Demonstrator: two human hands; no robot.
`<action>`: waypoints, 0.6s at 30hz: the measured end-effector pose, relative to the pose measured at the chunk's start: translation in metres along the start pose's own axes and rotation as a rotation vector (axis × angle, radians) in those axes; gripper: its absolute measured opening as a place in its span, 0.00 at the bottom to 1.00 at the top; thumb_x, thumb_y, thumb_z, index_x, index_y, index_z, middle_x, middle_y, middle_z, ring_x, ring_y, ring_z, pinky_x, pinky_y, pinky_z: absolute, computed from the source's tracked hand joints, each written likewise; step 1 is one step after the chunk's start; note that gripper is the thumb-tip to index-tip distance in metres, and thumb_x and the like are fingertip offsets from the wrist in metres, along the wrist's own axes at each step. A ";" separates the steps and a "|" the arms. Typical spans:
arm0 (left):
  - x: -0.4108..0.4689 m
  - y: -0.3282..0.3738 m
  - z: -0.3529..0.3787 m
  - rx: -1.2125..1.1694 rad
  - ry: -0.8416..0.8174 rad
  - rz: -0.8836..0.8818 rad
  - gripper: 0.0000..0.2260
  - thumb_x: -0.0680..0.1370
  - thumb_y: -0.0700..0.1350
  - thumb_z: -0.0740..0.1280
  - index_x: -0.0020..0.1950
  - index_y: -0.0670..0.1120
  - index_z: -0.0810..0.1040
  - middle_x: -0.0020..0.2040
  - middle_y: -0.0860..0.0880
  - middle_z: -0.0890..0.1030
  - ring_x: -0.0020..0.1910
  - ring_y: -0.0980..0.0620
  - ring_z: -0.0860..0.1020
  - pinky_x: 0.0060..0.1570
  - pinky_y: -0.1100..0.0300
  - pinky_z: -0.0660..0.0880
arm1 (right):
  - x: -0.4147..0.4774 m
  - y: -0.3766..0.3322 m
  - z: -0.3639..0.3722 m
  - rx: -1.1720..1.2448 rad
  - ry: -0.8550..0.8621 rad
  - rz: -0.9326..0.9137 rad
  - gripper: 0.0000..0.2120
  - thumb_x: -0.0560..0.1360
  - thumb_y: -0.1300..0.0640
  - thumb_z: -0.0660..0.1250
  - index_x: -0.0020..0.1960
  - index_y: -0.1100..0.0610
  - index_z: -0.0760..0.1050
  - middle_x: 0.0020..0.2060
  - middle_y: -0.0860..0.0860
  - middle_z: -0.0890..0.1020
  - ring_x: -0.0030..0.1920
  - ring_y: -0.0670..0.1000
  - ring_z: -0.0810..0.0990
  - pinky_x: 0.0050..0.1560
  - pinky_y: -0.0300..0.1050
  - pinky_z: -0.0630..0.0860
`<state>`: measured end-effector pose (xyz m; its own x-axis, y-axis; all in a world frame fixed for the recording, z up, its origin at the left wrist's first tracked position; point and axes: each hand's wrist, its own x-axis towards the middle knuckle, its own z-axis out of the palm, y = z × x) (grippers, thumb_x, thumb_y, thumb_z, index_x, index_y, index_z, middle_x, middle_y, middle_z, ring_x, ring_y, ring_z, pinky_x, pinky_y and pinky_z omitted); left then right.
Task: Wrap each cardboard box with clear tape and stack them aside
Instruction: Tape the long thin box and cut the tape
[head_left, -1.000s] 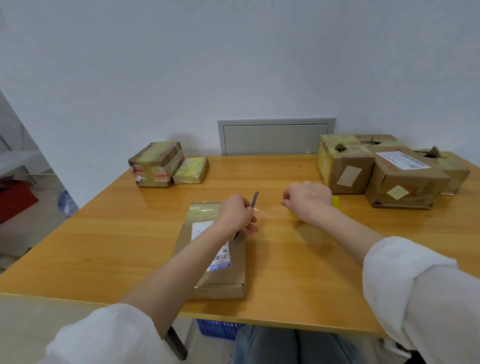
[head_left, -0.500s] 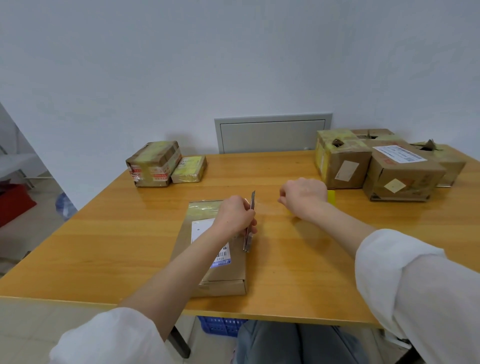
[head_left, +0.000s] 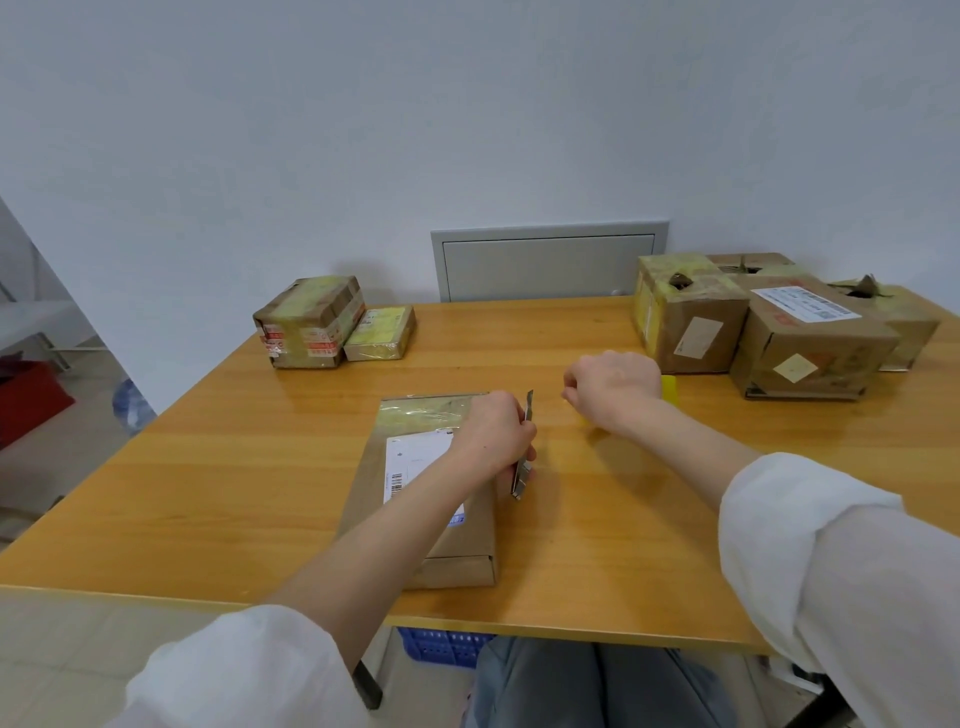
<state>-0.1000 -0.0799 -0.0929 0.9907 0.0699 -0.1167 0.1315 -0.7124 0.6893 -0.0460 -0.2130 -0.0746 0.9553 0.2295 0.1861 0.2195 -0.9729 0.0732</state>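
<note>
A flat cardboard box (head_left: 415, 478) with a white label lies on the wooden table (head_left: 260, 467) in front of me, clear tape across its far end. My left hand (head_left: 496, 434) is at the box's right edge and grips a metal utility knife (head_left: 522, 457), blade pointing up. To the right, my right hand (head_left: 613, 384) is curled around a tape roll (head_left: 669, 388), of which only a yellow edge shows. A thin strip of clear tape between the hands is barely visible.
Two taped boxes (head_left: 309, 322) (head_left: 382, 326) sit at the table's far left. Several larger cardboard boxes (head_left: 810, 338) crowd the far right corner. A grey wall panel (head_left: 548, 262) is behind the table. A blue crate (head_left: 447, 647) is under the table.
My left hand turned the knife more upright and drew it slightly back toward the box's right edge. My right hand stayed in place on the tape roll.
</note>
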 end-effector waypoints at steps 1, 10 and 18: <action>0.002 0.001 0.001 0.025 -0.004 0.002 0.10 0.78 0.35 0.57 0.37 0.43 0.71 0.38 0.43 0.85 0.35 0.41 0.84 0.39 0.47 0.82 | 0.000 0.000 0.000 -0.003 0.002 -0.001 0.13 0.81 0.48 0.57 0.56 0.47 0.80 0.48 0.51 0.82 0.50 0.55 0.79 0.40 0.43 0.68; 0.014 -0.001 0.015 0.217 -0.010 0.003 0.08 0.76 0.35 0.58 0.39 0.41 0.74 0.41 0.43 0.84 0.33 0.43 0.82 0.41 0.49 0.81 | 0.001 0.001 0.002 0.007 0.010 -0.003 0.13 0.80 0.50 0.58 0.54 0.47 0.81 0.48 0.50 0.82 0.50 0.55 0.80 0.38 0.42 0.67; 0.019 -0.002 0.014 0.312 -0.064 -0.045 0.10 0.75 0.35 0.59 0.45 0.37 0.81 0.43 0.41 0.83 0.32 0.44 0.81 0.43 0.50 0.82 | 0.003 0.008 0.003 0.074 0.012 0.036 0.13 0.80 0.50 0.58 0.53 0.46 0.82 0.46 0.51 0.82 0.47 0.56 0.79 0.37 0.42 0.67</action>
<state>-0.0816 -0.0869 -0.1070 0.9785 0.0693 -0.1942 0.1486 -0.8900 0.4310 -0.0407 -0.2199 -0.0765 0.9605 0.1942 0.1993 0.1995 -0.9799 -0.0067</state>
